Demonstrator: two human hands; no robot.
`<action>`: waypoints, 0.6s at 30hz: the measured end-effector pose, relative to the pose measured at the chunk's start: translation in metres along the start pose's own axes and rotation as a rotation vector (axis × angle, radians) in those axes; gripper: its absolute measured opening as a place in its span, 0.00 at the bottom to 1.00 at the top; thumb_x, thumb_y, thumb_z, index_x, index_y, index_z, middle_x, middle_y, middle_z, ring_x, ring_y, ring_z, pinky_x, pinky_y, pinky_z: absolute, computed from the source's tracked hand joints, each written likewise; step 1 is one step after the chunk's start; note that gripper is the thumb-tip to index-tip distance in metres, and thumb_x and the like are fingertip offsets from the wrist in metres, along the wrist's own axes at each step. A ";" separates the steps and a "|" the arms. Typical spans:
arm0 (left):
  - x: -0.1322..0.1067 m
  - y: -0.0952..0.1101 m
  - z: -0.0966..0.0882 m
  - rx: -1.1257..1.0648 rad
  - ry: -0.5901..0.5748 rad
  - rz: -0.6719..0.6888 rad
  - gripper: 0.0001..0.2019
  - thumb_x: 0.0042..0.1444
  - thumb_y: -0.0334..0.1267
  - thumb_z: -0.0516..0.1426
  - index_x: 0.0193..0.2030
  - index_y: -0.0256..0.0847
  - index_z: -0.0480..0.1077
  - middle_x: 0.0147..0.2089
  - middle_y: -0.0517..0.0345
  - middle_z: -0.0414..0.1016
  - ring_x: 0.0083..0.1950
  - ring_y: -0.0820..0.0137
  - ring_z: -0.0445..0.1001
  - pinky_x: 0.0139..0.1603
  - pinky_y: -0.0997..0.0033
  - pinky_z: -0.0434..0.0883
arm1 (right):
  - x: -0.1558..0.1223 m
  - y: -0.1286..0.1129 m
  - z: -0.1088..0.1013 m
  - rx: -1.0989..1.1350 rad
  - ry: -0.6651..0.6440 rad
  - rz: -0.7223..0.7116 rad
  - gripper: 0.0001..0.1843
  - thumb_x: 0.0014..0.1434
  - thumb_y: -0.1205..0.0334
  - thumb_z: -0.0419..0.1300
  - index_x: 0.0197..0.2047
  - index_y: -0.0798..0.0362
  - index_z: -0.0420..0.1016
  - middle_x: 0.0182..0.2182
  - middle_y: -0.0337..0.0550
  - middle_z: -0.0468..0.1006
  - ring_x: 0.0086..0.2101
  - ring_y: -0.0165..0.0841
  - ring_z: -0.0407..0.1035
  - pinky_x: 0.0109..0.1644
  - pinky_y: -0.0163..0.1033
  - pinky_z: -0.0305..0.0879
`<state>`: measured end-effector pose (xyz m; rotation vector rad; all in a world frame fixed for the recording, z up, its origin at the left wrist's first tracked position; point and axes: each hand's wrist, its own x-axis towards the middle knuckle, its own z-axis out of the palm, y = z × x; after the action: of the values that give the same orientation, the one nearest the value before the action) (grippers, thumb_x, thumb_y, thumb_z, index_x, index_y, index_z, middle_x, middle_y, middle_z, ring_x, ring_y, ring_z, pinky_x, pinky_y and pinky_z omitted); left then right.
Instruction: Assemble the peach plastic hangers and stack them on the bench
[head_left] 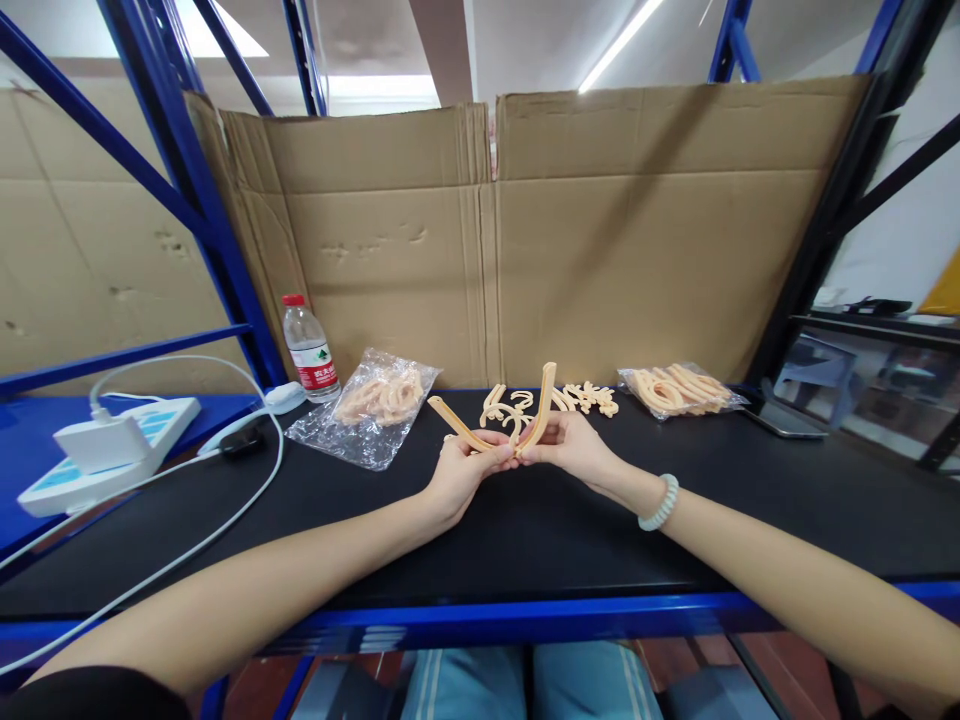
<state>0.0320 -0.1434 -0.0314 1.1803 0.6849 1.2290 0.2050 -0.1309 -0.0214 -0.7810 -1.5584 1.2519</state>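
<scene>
My left hand (469, 468) grips a curved, pale wooden strip (453, 421) whose free end points up and to the left. Another curved wooden strip (543, 398), standing more upright, is pinched in my right hand (568, 445). The lower ends of the two strips come together between my fingertips, roughly in a V shape; my fingers hide whether they touch. Just behind my hands, several small carved wooden pieces (521, 401) with scroll shapes lie on the black tabletop (480, 560). More carved pieces (594, 398) sit a little to their right.
A clear plastic bag (375, 440) of wooden pieces lies left, beside a water bottle (311, 355). Another bagged bundle (679, 389) and a flat dark device (787, 418) are at right. A power strip (112, 455) with white cables occupies the far left. Cardboard (390, 250) walls the back.
</scene>
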 end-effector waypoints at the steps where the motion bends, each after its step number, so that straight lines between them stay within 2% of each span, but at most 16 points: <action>1: 0.000 0.000 0.000 0.002 0.012 0.008 0.13 0.38 0.35 0.70 0.30 0.31 0.76 0.27 0.53 0.79 0.30 0.72 0.77 0.37 0.75 0.74 | 0.000 0.001 0.002 0.001 0.023 -0.011 0.14 0.36 0.65 0.73 0.28 0.55 0.74 0.26 0.38 0.78 0.29 0.34 0.75 0.39 0.42 0.73; 5: -0.001 0.001 0.000 0.007 0.051 0.027 0.12 0.40 0.36 0.70 0.32 0.32 0.76 0.28 0.54 0.79 0.31 0.73 0.77 0.38 0.76 0.74 | -0.001 0.005 0.008 0.023 0.099 -0.045 0.17 0.35 0.63 0.73 0.29 0.54 0.73 0.25 0.38 0.77 0.29 0.34 0.74 0.40 0.42 0.72; 8: 0.000 0.005 0.002 0.006 0.056 0.014 0.13 0.40 0.35 0.70 0.31 0.31 0.75 0.27 0.53 0.79 0.30 0.72 0.77 0.38 0.74 0.75 | 0.001 0.003 0.003 0.045 0.053 -0.001 0.19 0.36 0.62 0.74 0.31 0.54 0.73 0.27 0.38 0.77 0.29 0.32 0.73 0.37 0.40 0.71; 10: 0.002 0.008 0.002 0.000 0.065 0.002 0.13 0.40 0.34 0.70 0.31 0.31 0.74 0.26 0.55 0.78 0.29 0.72 0.77 0.38 0.72 0.75 | 0.004 -0.003 -0.008 0.058 0.037 0.015 0.19 0.37 0.61 0.74 0.33 0.54 0.73 0.27 0.37 0.76 0.29 0.30 0.72 0.35 0.37 0.70; 13: 0.007 0.014 -0.001 -0.008 0.082 -0.017 0.12 0.40 0.32 0.69 0.30 0.33 0.72 0.26 0.59 0.76 0.28 0.74 0.76 0.39 0.73 0.75 | 0.008 -0.014 -0.034 0.040 0.061 -0.045 0.18 0.38 0.60 0.74 0.32 0.54 0.74 0.27 0.36 0.75 0.26 0.27 0.69 0.32 0.35 0.68; 18: 0.016 0.025 -0.013 0.033 0.065 -0.127 0.14 0.42 0.32 0.69 0.27 0.36 0.66 0.25 0.59 0.75 0.29 0.74 0.78 0.33 0.79 0.75 | 0.011 -0.027 -0.075 -0.378 -0.100 -0.042 0.16 0.43 0.55 0.71 0.30 0.56 0.75 0.23 0.39 0.75 0.24 0.29 0.69 0.28 0.35 0.64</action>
<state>0.0154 -0.1264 -0.0087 1.1104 0.8187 1.1565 0.2737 -0.1023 0.0088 -0.9273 -1.9145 0.9894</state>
